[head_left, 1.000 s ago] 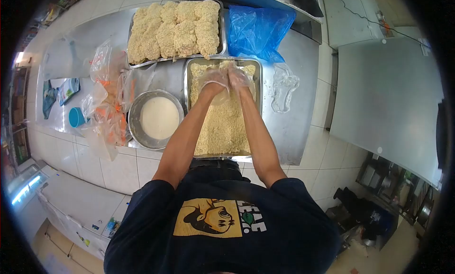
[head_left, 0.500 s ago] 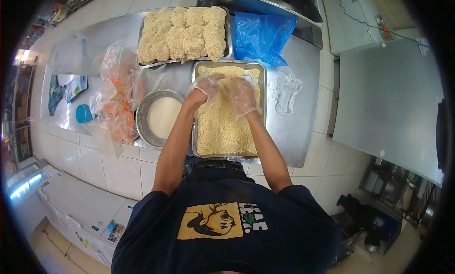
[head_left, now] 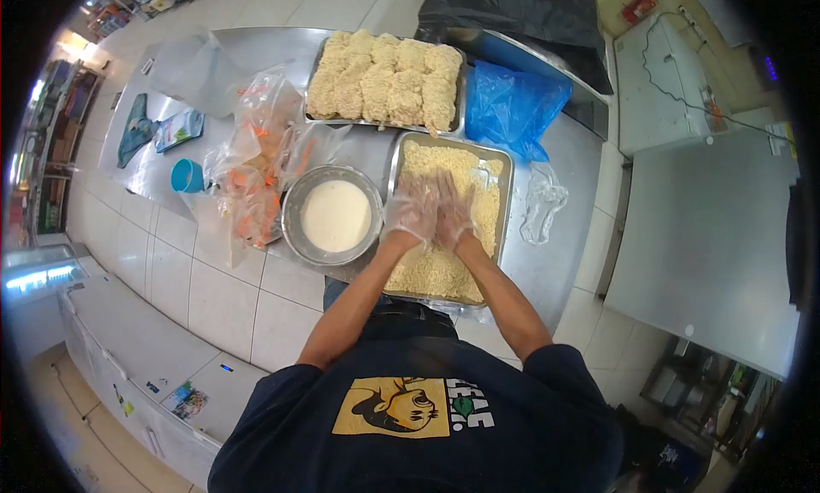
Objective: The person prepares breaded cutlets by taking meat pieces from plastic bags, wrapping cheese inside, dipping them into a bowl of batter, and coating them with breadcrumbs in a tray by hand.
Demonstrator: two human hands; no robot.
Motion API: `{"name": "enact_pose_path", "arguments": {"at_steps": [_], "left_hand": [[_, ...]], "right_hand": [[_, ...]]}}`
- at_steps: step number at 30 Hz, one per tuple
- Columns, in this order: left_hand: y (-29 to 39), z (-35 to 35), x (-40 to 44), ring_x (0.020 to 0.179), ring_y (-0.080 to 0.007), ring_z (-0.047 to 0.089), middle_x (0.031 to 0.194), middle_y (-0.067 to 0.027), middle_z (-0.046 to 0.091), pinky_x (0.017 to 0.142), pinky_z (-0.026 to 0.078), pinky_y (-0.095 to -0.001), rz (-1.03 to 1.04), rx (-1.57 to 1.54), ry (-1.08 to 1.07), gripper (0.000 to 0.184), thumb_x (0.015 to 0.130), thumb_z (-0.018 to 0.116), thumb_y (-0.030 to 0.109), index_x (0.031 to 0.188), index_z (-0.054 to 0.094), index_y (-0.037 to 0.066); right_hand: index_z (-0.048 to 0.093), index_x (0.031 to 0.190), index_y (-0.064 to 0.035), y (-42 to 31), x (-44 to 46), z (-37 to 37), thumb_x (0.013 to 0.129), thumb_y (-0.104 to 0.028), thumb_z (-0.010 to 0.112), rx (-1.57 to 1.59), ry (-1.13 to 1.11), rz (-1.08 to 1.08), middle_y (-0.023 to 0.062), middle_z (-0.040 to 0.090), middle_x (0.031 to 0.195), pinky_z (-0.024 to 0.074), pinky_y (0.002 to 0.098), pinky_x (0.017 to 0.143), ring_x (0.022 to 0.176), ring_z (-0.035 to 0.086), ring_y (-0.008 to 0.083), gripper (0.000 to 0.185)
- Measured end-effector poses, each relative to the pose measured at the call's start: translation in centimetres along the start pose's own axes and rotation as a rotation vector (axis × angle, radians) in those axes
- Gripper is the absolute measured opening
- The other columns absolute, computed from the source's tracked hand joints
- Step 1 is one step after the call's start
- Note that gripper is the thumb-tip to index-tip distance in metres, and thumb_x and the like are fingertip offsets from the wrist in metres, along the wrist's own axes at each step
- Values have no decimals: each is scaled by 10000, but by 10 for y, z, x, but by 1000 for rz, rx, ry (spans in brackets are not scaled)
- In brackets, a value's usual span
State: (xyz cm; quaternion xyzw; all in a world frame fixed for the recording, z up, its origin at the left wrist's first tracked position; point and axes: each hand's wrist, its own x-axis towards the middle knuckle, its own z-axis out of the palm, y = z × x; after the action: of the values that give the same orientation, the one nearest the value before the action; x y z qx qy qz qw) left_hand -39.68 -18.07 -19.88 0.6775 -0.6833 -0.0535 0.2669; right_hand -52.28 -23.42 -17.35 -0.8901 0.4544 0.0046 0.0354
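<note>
a teal cup (head_left: 187,176) sits near a blue packet (head_left: 179,130) on the metal table (head_left: 547,275).

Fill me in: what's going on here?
A person has both gloved hands, left hand and right hand, flat on crumbs in the near tray. Beyond it, the far tray holds rows of coated pieces. A bowl of white liquid stands to the left.

Bright, diffuse indoor light falls on the left hand (head_left: 413,210) and right hand (head_left: 455,213), both slightly blurred. Soft sheen covers the stainless-steel table (head_left: 555,262) beside them; a light strip (head_left: 41,276) glares far left. Fisheye distortion bends the outskirts, fading into black corners.
</note>
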Motion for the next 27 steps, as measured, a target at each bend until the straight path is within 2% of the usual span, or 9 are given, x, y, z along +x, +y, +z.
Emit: {"name": "enact_pose_path", "arguments": {"at_steps": [2, 4, 7, 12, 15, 17, 21, 25, 27], "left_hand": [[16, -15, -9, 893, -360, 637, 1044, -254, 638, 816, 504, -434, 26, 122, 152, 436, 930, 447, 357, 1076, 649, -1], [50, -60, -4, 1254, -396, 446, 1444, -256, 341, 1038, 376, -449, -551, -205, -222, 574, 945, 441, 304, 1436, 326, 31], [59, -51, -24, 1193, -438, 484, 1473, -248, 305, 931, 457, -462, -558, -245, -43, 599, 951, 431, 352, 1419, 340, -12], [57, -30, -44, 1377, -447, 227, 1473, -296, 265, 1151, 164, -482, -323, -279, 195, 645, 960, 427, 272, 1430, 209, -113], [58, -20, -44, 1390, -446, 196, 1483, -293, 245, 1154, 147, -483, -333, -232, 127, 662, 949, 440, 276, 1433, 206, -110], [55, -20, -43, 1400, -422, 191, 1496, -279, 230, 1162, 133, -472, -322, -256, 135, 673, 943, 451, 286, 1434, 211, -107], [51, -8, -30, 1408, -353, 217, 1509, -237, 236, 1172, 146, -409, -375, -160, 81, 619, 940, 449, 224, 1451, 238, -53], [28, 24, -10, 1404, -256, 261, 1518, -138, 288, 1166, 182, -338, -389, -163, 121, 549, 957, 423, 191, 1457, 288, 8], [25, 23, -4, 1385, -241, 303, 1509, -111, 318, 1157, 206, -320, -350, -279, 139, 513, 972, 399, 170, 1455, 306, 26]], "right_hand": [[269, 1489, -132, -4, -11, -32, 905, -452, 434, 43, -268, -165, 140, 86, 1581, -2, 687, 1080, 1462, 45, 317, 686], [271, 1489, -141, 3, 6, -30, 897, -464, 438, 45, -181, -147, 141, 101, 1579, -14, 706, 1066, 1462, 38, 319, 695], [272, 1488, -144, 2, 33, -13, 907, -500, 409, 50, -121, -153, 118, 125, 1579, -17, 712, 1063, 1463, 33, 308, 695], [365, 1442, -119, -9, 40, -21, 936, -493, 374, 50, -80, -152, 106, 250, 1543, 37, 650, 1110, 1446, 138, 295, 630], [379, 1432, -113, 11, 39, 9, 911, -505, 425, 219, -26, -194, 112, 263, 1535, 66, 557, 1153, 1441, 154, 283, 654], [528, 1292, -56, 31, 32, 9, 912, -426, 472, 232, 208, -194, 156, 426, 1424, 250, 466, 1118, 1367, 309, 323, 533], [640, 953, 0, 71, 27, -22, 947, -482, 406, 226, -177, 438, 235, 634, 1092, 426, 473, 914, 1040, 573, 408, 535], [591, 1212, 2, 89, 18, 9, 926, -585, 416, 664, -280, 397, 267, 585, 1198, 422, 417, 983, 1170, 535, 370, 676], [505, 1327, -3, 64, 6, -23, 887, -605, 499, 1346, -494, 838, 210, 543, 1300, 372, 380, 1048, 1253, 482, 312, 746]]}}
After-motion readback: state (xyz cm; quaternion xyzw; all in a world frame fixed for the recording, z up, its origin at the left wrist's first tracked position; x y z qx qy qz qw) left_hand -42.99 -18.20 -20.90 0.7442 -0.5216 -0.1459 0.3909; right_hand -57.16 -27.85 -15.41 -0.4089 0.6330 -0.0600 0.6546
